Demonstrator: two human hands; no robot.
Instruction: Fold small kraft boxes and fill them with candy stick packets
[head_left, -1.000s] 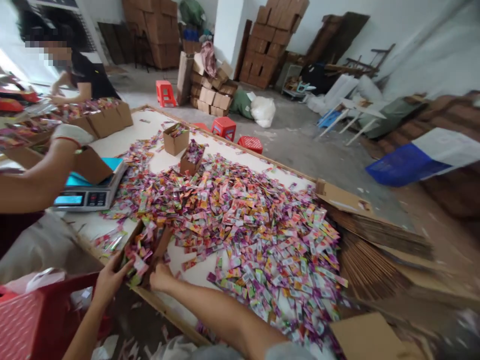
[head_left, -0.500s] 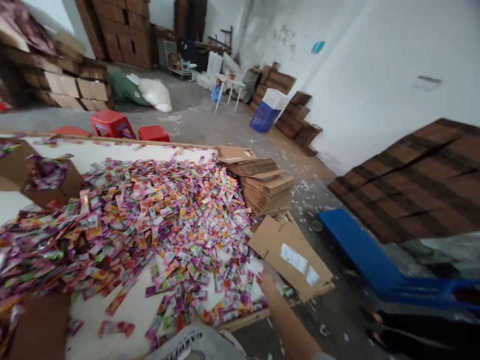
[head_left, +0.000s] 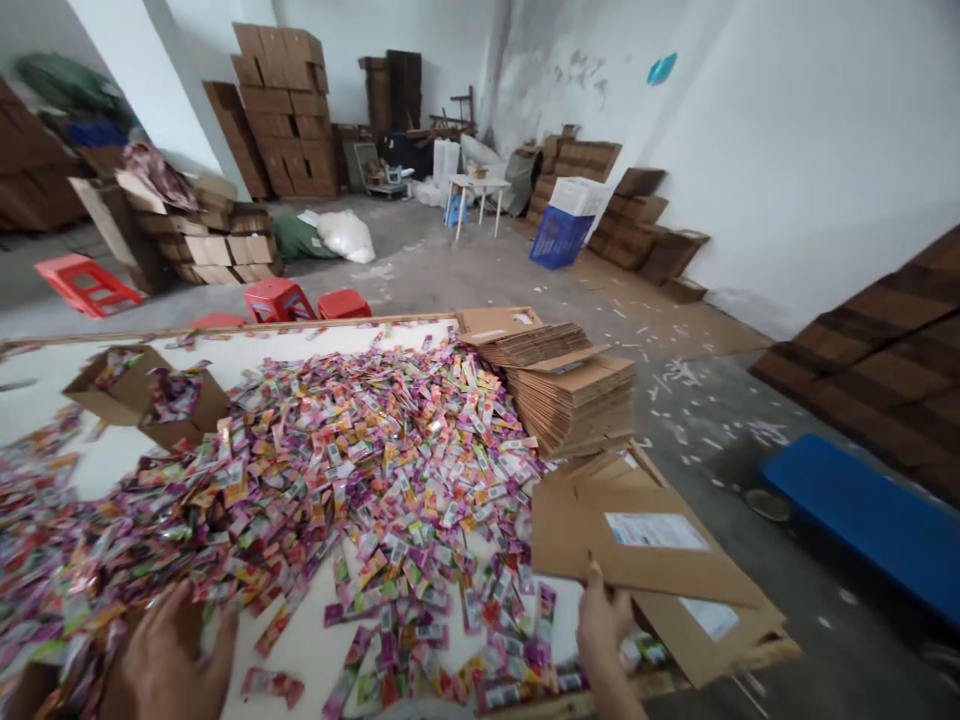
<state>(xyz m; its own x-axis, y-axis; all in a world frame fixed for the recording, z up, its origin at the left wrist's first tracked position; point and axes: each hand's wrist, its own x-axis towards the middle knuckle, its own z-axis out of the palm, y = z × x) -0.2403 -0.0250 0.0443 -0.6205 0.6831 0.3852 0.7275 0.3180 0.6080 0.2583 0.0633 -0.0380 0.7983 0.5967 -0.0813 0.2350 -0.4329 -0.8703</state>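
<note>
Head view: we see our right hand [head_left: 604, 625] at the table's near edge, toward its right corner, with thumb and fingers pinched on the near edge of a flat box [head_left: 637, 545], a folded brown cardboard blank with a white label on its upper face. The box is lifted a little at a tilt over another flat blank [head_left: 720, 630] that lies on the table's near right corner and juts past the edge. Just behind these, along the right edge, stands a stack [head_left: 574, 390] of folded blanks, with a second, lower pile [head_left: 525, 340] at the far right corner. Our left hand [head_left: 176, 655] lies near the near left corner, fingers spread wide and palm down, resting on the side of an open carton [head_left: 45, 690] whose shape we can only partly make out at the picture's edge; we cannot tell whether it grips it. A broad heap of bright sachets [head_left: 337, 470] covers most of the white table [head_left: 300, 640], thinning toward the near edge between our two hands. Toward the far left corner sits an open carton with sachets [head_left: 161, 405] inside. Beyond the far edge we see red stools [head_left: 281, 298] on the concrete floor, stacked cartons [head_left: 285, 110] against the back wall, a blue basket [head_left: 559, 235] and a small white table [head_left: 476, 190].
</note>
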